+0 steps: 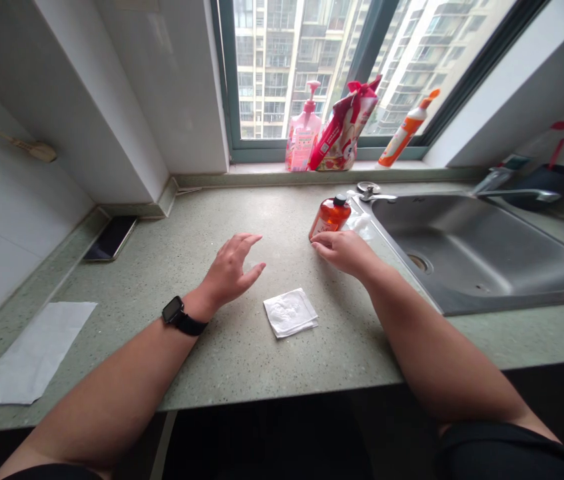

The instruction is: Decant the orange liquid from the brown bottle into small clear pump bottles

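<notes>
Over the counter, my left hand point(233, 268) is held with fingers stretched and thumb apart, nothing in it. A black smartwatch point(174, 311) is on that wrist. My right hand point(343, 251) is just in front of an orange bottle with a black cap point(331, 216), covering its lower part. Its fingers extend leftward and are not wrapped round the bottle; whether they touch it I cannot tell. The bottle stands upright near the sink. Between my forearms lies a folded white tissue point(291, 312), flat on the counter, apart from both hands.
A steel sink point(442, 293) with a faucet point(497, 180) is at right. On the windowsill stand a pink pump bottle point(304, 137), a red pouch point(345, 130) and an orange-white bottle point(405, 135). A phone point(111, 239) and white paper point(35, 350) lie at left.
</notes>
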`<action>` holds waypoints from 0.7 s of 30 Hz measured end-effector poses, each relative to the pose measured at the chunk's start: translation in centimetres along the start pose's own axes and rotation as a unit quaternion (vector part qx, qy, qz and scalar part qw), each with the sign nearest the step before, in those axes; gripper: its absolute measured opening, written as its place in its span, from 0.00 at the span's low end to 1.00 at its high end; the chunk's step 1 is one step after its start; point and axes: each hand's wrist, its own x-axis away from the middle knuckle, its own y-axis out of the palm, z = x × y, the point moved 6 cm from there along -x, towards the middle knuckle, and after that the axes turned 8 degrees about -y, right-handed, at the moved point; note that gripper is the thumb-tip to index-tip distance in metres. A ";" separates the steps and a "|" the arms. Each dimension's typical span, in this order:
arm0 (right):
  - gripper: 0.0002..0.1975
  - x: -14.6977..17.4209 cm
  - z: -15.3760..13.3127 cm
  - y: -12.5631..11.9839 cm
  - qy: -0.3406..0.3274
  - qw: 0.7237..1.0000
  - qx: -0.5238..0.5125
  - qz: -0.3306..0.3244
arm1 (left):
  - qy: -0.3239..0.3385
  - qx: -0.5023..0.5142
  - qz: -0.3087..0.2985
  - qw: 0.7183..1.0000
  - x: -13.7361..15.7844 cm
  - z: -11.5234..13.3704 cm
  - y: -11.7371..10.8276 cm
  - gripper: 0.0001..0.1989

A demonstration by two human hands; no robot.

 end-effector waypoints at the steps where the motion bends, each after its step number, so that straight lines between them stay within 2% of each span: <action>1: 0.13 0.0 0.0 0.1 -0.001 1.000 0.000 0.001 | -0.004 -0.003 0.001 1.000 0.0 -0.1 0.0 0.26; 5: 0.11 0.0 -0.4 0.3 -0.042 0.999 -0.009 0.033 | -0.044 -0.015 0.018 0.999 -0.4 -0.9 -0.1 0.21; 11: 0.17 0.7 -4.0 0.7 -0.219 0.969 -0.061 0.091 | -0.140 0.059 0.099 0.983 -1.1 -3.0 -2.7 0.14; 16: 0.19 1.3 -6.5 1.3 -0.276 0.950 -0.092 0.115 | -0.231 0.144 0.153 0.950 -0.8 -5.5 -4.5 0.24; 21: 0.21 1.4 -7.2 1.4 -0.307 0.939 -0.108 0.112 | -0.303 0.250 0.173 0.903 -0.6 -8.0 -4.2 0.28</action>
